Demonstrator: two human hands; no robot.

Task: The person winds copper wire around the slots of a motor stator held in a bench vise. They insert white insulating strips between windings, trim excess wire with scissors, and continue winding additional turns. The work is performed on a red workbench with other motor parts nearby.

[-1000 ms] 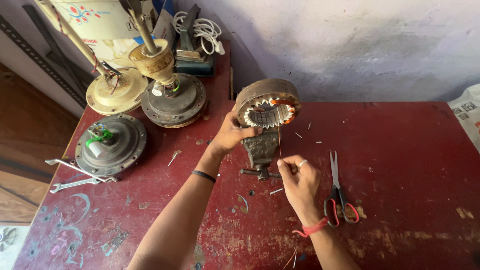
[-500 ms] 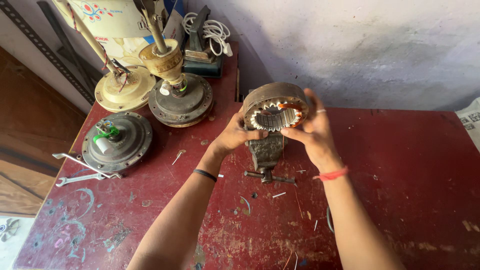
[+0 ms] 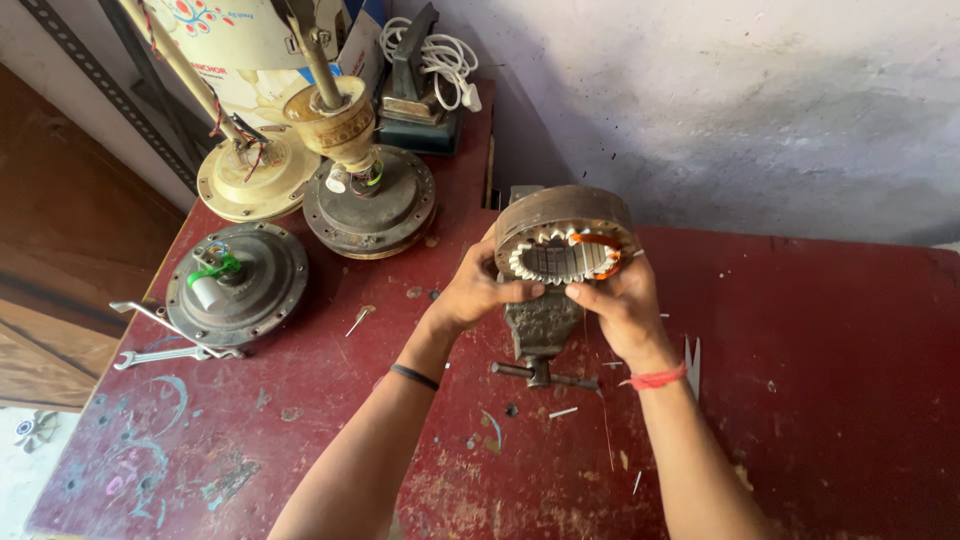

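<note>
Head view: my two hands meet at the stator (image 3: 565, 240), clamped upright in the vise (image 3: 540, 325) on the red table (image 3: 850, 400).
Left hand (image 3: 475, 292): grasping the stator's lower left rim.
Right hand (image 3: 620, 300): fingers gripping its lower right rim.
Left of vise: dark motor housing (image 3: 236, 283), two spanners (image 3: 165, 340).
Behind vise: two more fan motors (image 3: 370, 195).

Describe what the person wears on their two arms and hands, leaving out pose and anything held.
Both forearms are bare, with no sleeves or gloves in view. The left hand has a thin black band at its wrist. The right hand has a red thread tied around its wrist.
</note>
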